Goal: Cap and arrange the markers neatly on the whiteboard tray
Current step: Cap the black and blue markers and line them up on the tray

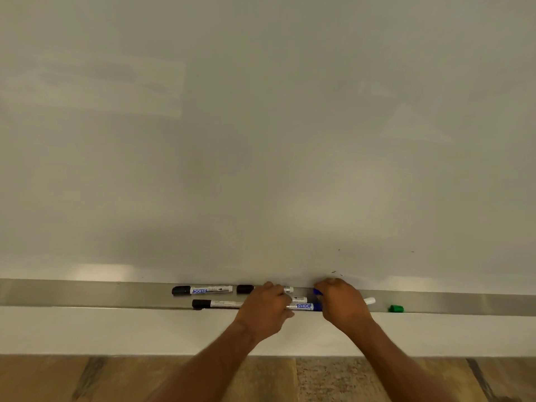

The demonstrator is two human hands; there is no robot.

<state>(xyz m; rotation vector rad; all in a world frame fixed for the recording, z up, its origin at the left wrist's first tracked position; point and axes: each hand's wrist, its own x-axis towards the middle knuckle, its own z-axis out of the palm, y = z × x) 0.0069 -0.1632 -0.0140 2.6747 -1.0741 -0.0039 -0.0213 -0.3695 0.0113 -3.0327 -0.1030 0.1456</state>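
Several markers lie on the metal whiteboard tray. A black-capped marker rests at the back left, a second black-capped marker is beside it, and a third lies along the front edge. My left hand closes over the barrel of a blue marker. My right hand grips a blue cap at that marker's end. A white marker end sticks out from under my right hand. A loose green cap sits to the right.
The whiteboard fills the view above the tray, wiped with faint smears. Below the tray is a white wall strip, then wood-patterned floor.
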